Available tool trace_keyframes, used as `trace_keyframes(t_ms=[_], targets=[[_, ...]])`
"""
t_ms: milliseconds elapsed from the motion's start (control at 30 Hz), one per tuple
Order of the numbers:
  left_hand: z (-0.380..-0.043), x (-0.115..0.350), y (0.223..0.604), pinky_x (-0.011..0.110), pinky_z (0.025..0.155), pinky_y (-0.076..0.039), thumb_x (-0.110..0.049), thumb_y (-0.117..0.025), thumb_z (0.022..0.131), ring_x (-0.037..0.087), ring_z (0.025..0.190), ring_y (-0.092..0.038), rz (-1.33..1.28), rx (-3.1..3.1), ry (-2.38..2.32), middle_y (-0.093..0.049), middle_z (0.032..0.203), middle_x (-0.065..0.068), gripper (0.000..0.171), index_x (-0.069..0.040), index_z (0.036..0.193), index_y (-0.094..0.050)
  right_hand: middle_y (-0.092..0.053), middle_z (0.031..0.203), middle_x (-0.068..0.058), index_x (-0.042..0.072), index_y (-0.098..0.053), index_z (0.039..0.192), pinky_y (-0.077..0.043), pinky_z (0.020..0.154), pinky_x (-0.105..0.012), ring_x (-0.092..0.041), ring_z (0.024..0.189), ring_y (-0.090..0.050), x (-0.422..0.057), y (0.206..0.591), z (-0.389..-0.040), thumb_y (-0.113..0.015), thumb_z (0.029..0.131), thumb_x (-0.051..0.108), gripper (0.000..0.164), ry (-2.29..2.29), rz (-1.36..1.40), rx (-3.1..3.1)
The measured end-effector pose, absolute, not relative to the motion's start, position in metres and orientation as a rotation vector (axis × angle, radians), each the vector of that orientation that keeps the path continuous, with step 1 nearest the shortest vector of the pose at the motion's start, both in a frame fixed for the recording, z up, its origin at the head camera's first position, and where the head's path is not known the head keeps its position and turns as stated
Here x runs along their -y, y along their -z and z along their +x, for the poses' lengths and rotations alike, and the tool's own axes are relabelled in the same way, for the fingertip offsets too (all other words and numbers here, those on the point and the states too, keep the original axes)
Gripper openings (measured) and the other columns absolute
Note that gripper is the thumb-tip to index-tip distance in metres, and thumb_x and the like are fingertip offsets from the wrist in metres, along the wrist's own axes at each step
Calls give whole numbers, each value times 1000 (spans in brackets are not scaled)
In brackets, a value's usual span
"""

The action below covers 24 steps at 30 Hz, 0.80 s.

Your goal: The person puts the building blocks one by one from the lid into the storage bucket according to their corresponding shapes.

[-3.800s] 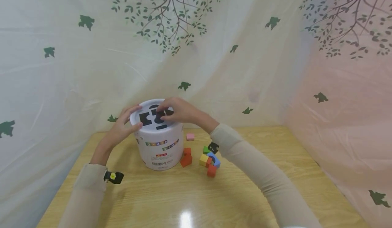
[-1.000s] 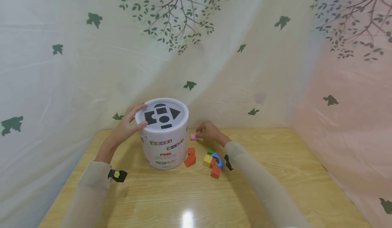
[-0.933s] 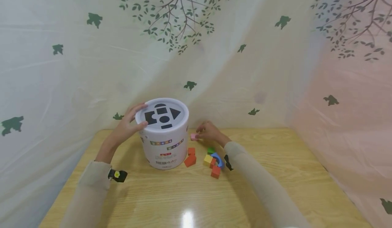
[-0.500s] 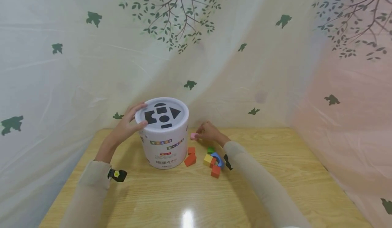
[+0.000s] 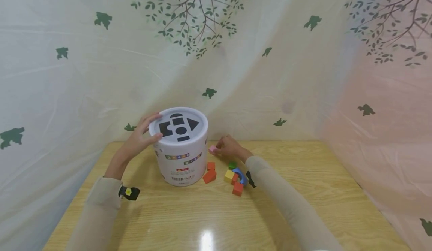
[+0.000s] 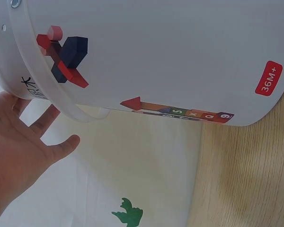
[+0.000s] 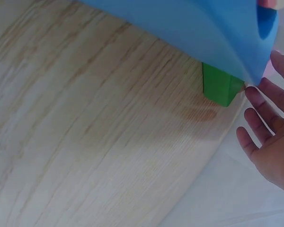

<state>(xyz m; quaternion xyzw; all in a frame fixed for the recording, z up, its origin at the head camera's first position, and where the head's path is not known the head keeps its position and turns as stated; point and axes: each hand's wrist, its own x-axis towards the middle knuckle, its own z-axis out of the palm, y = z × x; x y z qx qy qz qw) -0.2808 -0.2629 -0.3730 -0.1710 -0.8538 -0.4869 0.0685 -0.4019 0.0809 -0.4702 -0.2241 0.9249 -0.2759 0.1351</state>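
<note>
A white shape-sorter bucket [image 5: 182,168], its lid cut with several dark shaped holes, stands upright on the wooden table. My left hand [image 5: 140,135] rests at the left of its rim, thumb at the front and fingers toward the back; the left wrist view shows the fingers [image 6: 46,120] spread beside the rim. Right of the bucket, my right hand [image 5: 229,147] pinches a small pink block [image 5: 212,149] between thumb and fingers. In the right wrist view that pink block [image 7: 270,71] is mostly hidden behind the blue arch block [image 7: 189,28].
Two orange-red blocks [image 5: 209,176] lie against the bucket's right foot. Nearer my right sleeve sit a yellow block [image 5: 228,175], a green block [image 5: 232,165] and red blocks [image 5: 237,189]. A printed curtain [image 5: 249,105] hangs behind the table [image 5: 162,217].
My right hand left the lid, went down to the pink block, and now has it turned slightly and shifted left. The left hand stays at the rim.
</note>
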Motion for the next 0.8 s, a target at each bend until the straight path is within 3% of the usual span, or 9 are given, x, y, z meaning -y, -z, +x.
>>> trace_keyframes(t_ms=[200,467,800], targets=[[-281,264,373,74,121,-13,-26,-65,96,41,155,-13,-509,2582,1468,-14,170,11,74,-18,161,-30,-67,85,-3,14,-80,107,-48,79,-32,-21,93,-54,-76,472,-403,-70,96,38,28,760,-721,-2682],[-281,263,372,74,121,-13,-25,-65,96,41,155,-13,-517,2573,1472,-14,170,12,73,-17,161,-30,-68,102,-1,13,-75,109,-54,90,-37,-21,101,-55,-73,471,-405,-76,92,37,29,736,-731,-2703],[-283,265,374,73,121,-15,-25,-65,96,40,155,-14,-526,2567,1470,-16,169,11,73,-18,160,-32,-66,94,1,17,-72,93,-48,87,-36,-20,99,-52,-71,466,-397,-79,88,31,17,602,-879,-2821]])
